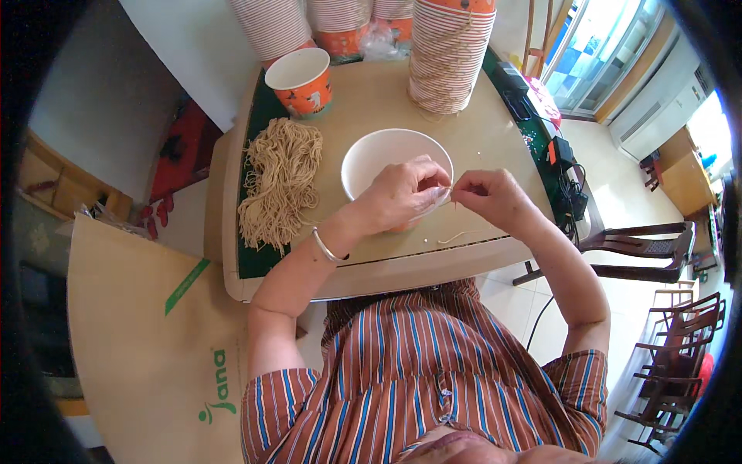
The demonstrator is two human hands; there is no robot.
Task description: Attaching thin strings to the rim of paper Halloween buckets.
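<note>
My left hand (pixel 402 193) and my right hand (pixel 488 195) meet over the near rim of a white bowl (pixel 379 155) on the table. Both pinch a thin pale strand (pixel 450 189) stretched between their fingertips. A silver bangle circles my left wrist. Left of the bowl lies a pile of tan strands (pixel 278 182), about a hand's width from my left hand. One loose strand (pixel 460 236) lies on the table just below my right hand.
An orange paper cup (pixel 301 81) stands at the table's far left, beside the pile. Tall stacks of paper cups (pixel 450 54) rise at the far edge. A large brown paper sack (pixel 147 340) sits to my left; wooden chairs (pixel 672 340) stand at the right.
</note>
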